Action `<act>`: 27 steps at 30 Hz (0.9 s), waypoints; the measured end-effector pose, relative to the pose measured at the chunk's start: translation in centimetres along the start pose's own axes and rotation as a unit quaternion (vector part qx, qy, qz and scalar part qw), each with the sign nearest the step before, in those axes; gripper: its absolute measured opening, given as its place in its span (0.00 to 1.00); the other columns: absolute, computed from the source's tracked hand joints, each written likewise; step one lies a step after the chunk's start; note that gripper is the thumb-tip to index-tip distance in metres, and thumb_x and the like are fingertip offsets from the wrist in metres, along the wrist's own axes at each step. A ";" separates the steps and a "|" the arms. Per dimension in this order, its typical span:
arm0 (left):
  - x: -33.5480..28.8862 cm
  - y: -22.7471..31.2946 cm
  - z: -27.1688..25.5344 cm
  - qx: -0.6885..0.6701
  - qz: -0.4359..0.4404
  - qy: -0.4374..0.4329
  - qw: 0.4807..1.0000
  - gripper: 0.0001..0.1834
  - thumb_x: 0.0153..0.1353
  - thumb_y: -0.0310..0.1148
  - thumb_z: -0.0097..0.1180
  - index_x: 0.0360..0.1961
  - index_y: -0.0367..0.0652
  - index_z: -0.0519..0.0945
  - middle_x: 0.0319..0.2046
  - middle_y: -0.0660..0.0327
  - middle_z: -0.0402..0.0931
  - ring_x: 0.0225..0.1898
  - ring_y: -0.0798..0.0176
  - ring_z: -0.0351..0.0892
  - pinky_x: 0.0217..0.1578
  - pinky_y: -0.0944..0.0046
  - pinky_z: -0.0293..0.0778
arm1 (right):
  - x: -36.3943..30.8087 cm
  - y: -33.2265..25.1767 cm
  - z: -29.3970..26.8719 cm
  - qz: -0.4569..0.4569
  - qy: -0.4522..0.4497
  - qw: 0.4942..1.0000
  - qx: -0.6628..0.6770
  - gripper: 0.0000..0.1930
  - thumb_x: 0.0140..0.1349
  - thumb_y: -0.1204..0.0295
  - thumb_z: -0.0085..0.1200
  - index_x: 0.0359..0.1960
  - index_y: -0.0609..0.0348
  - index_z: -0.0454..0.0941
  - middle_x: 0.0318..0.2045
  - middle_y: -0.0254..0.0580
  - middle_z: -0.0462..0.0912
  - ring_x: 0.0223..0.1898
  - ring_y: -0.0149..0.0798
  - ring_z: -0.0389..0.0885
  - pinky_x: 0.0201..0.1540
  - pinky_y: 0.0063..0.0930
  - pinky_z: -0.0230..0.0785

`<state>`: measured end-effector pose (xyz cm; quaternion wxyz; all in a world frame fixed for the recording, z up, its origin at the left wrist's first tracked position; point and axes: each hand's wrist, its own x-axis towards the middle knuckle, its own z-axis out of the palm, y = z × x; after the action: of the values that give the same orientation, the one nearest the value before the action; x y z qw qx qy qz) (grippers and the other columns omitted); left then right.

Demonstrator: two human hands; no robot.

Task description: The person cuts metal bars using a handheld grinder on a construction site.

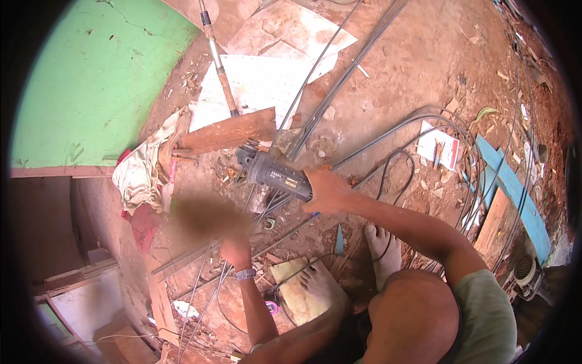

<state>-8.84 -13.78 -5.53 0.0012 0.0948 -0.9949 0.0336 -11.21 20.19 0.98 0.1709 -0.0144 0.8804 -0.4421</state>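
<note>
My right hand [326, 189] is wrapped round the rear body of a dark grey angle grinder [276, 174]. The tool's head points left, over several thin grey metal rods [354, 59] that cross the ground. No disc can be made out clearly on it. Below and to the left is my left hand [235, 250], with a grey band [245, 274] at its wrist. A brown blurred patch covers its fingers, so I cannot tell what they hold. Rods pass close beside this hand. A reddish wooden plank [230, 132] lies just beyond the grinder.
A green panel [103, 79] fills the far left. Crumpled cloth [145, 173] lies beside it. White sheets [254, 82] and a metal pole [217, 60] are at the back. A black cable [412, 167] loops right of the grinder, near blue boards [515, 194]. My bare feet [383, 252] are close by.
</note>
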 end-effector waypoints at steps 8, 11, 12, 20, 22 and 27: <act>-0.2 0.0 -0.3 0.000 -0.005 0.012 1.000 0.12 0.55 0.36 0.60 0.40 0.47 0.86 0.28 0.48 0.83 0.31 0.43 0.84 0.32 0.47 0.78 | -0.1 0.3 0.2 -0.010 0.007 1.000 -0.009 0.31 0.42 0.64 0.67 0.47 0.68 0.69 0.37 0.62 0.80 0.43 0.60 0.81 0.47 0.47 0.73; -0.2 0.2 -0.1 -0.002 -0.012 -0.005 1.000 0.13 0.55 0.36 0.60 0.41 0.48 0.86 0.28 0.48 0.83 0.30 0.43 0.84 0.32 0.47 0.78 | -0.3 -0.2 0.0 0.012 -0.009 1.000 -0.014 0.31 0.42 0.63 0.67 0.47 0.68 0.69 0.37 0.62 0.80 0.43 0.61 0.81 0.47 0.48 0.73; -0.2 0.2 -0.2 0.003 -0.011 0.000 1.000 0.13 0.55 0.36 0.60 0.41 0.48 0.86 0.28 0.48 0.83 0.30 0.43 0.84 0.32 0.47 0.78 | -0.4 -0.4 -0.4 0.012 -0.008 1.000 -0.015 0.31 0.42 0.63 0.67 0.47 0.68 0.69 0.37 0.62 0.80 0.43 0.61 0.81 0.47 0.48 0.73; -0.2 -0.1 -0.2 -0.018 -0.015 0.006 1.000 0.12 0.55 0.36 0.59 0.40 0.46 0.86 0.28 0.47 0.83 0.30 0.43 0.83 0.32 0.47 0.78 | -0.3 -0.4 -0.6 -0.020 0.002 1.000 -0.004 0.32 0.42 0.62 0.67 0.46 0.68 0.69 0.37 0.63 0.80 0.43 0.62 0.81 0.47 0.48 0.73; -0.2 0.1 -0.3 -0.010 -0.013 0.006 1.000 0.12 0.55 0.35 0.60 0.39 0.46 0.86 0.27 0.47 0.82 0.30 0.43 0.83 0.32 0.47 0.78 | -0.1 0.0 -0.3 -0.024 0.011 1.000 -0.010 0.32 0.42 0.61 0.67 0.46 0.68 0.70 0.36 0.63 0.80 0.42 0.62 0.80 0.48 0.48 0.73; -0.1 -0.4 0.5 -0.030 -0.002 0.042 0.999 0.14 0.51 0.42 0.62 0.25 0.40 0.80 0.23 0.46 0.81 0.26 0.41 0.83 0.28 0.46 0.78 | 0.2 0.5 0.1 -0.040 0.020 0.999 -0.009 0.31 0.41 0.61 0.68 0.43 0.69 0.71 0.35 0.64 0.80 0.42 0.63 0.80 0.48 0.48 0.72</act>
<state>-8.66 -14.20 -6.04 0.0461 0.0952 -0.9944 0.0079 -11.28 20.44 0.48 0.1351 -0.0421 0.8864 -0.4408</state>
